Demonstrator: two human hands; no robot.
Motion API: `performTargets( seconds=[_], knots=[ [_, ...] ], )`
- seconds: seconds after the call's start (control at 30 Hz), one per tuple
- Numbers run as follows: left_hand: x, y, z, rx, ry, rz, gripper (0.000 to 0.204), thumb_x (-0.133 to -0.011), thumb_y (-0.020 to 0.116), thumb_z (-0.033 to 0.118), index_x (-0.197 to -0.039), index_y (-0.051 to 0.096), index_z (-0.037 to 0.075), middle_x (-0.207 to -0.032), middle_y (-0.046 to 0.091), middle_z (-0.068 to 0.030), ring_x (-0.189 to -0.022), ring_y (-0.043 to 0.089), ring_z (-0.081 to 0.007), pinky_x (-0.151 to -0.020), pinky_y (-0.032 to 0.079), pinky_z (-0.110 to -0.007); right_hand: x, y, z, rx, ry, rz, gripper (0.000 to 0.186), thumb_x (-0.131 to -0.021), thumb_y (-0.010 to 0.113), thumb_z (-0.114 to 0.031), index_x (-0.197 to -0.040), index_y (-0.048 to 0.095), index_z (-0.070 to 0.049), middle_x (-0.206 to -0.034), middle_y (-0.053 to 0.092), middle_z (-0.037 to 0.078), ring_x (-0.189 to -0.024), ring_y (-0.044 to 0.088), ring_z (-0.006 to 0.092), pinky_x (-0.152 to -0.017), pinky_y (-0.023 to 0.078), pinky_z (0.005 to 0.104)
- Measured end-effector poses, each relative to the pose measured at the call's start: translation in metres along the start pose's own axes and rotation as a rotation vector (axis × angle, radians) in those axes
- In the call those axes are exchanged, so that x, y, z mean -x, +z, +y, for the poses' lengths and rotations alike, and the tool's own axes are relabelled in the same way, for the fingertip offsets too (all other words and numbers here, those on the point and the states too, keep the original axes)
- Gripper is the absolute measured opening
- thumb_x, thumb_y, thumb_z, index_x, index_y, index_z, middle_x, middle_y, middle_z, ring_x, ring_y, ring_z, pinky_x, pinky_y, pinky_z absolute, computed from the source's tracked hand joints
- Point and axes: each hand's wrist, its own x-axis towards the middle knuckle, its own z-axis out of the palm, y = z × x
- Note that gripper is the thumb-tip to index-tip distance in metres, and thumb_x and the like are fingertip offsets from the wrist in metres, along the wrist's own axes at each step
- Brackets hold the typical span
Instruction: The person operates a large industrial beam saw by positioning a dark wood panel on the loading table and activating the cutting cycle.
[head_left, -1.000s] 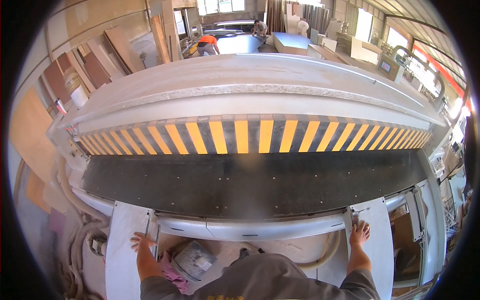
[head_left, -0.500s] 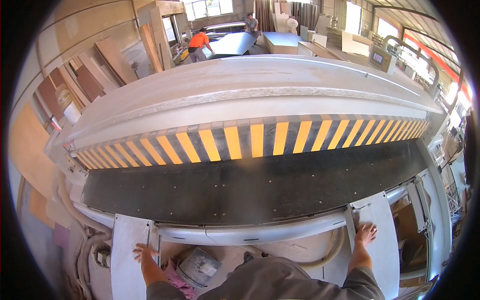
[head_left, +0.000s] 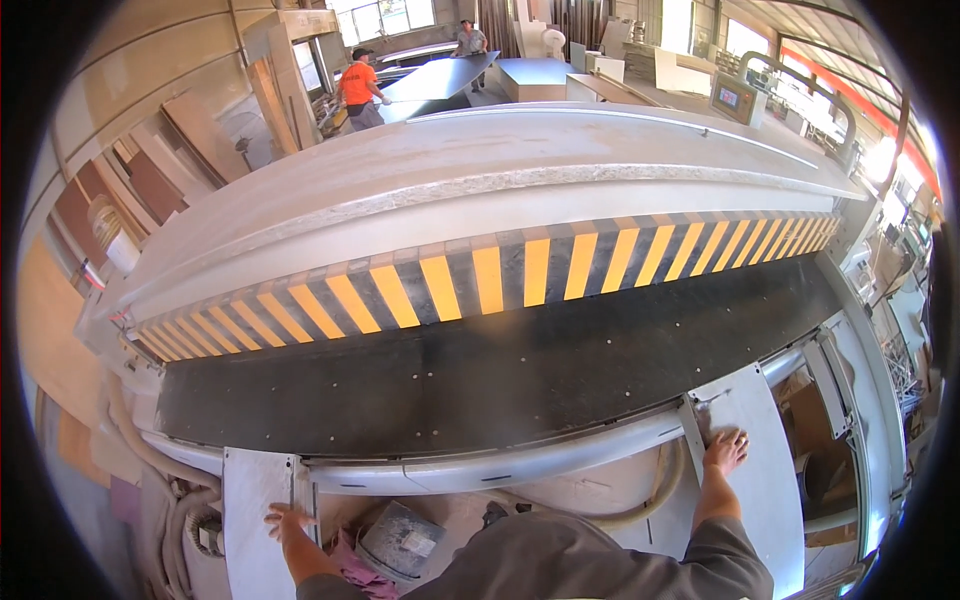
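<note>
My left hand (head_left: 288,520) rests at the inner edge of the left white support plate (head_left: 252,505), fingers spread and holding nothing. On the right white support plate (head_left: 755,470) lies my right hand (head_left: 726,451), its fingers stretched out over the surface near a dark smudge. Both plates stick out toward me from a large machine. Its black bed (head_left: 480,385) with pale dots runs between them at the front. Above the bed hangs a guard bar (head_left: 535,272) with yellow and black stripes. I cannot see any workpiece on the bed.
Two co-workers, one in an orange shirt (head_left: 357,85), one in grey (head_left: 470,42), hold a large dark panel (head_left: 450,80) beyond the machine. A control screen (head_left: 735,98) stands far right. Between the plates lie a grey bin (head_left: 400,540) and pink cloth (head_left: 350,570). Hoses (head_left: 150,440) run at left.
The head view has shifted slightly right and down. The co-worker in orange stands more upright, and the panel's far end is raised. My hands stay on the plates.
</note>
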Motion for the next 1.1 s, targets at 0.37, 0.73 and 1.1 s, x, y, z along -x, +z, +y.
performTargets(
  seconds=[0.37,0.73,1.1],
  knots=[
    [-0.008,0.000,-0.004,0.010,-0.009,0.005,0.155,-0.068,0.095,0.044,-0.159,-0.028,0.020,-0.170,-0.021,-0.0194,-0.154,0.005,-0.0554,-0.120,0.026,-0.068,0.002,-0.003,0.000,-0.036,-0.015,0.004,0.065,-0.105,0.045,-0.047,-0.159,0.037,-0.013,-0.167,0.031,0.012,-0.157,0.023,0.0296,-0.127,0.017,0.0491],
    [-0.004,0.000,0.000,-0.019,-0.015,0.017,0.158,-0.065,0.097,0.045,-0.159,-0.028,0.020,-0.169,-0.021,-0.0196,-0.153,0.006,-0.0563,-0.119,0.029,-0.068,0.002,-0.001,-0.002,-0.035,0.007,0.021,0.064,-0.105,0.045,-0.046,-0.159,0.038,-0.013,-0.167,0.031,0.013,-0.157,0.022,0.0299,-0.126,0.017,0.0493],
    [-0.005,-0.002,0.003,-0.010,-0.018,-0.014,0.160,-0.064,0.097,0.045,-0.158,-0.030,0.021,-0.169,-0.024,-0.0182,-0.153,0.004,-0.0562,-0.119,0.030,-0.067,-0.003,0.007,0.002,-0.045,0.004,0.038,0.063,-0.105,0.044,-0.045,-0.159,0.038,-0.012,-0.168,0.031,0.012,-0.157,0.022,0.0303,-0.126,0.017,0.0498]
  ],
)
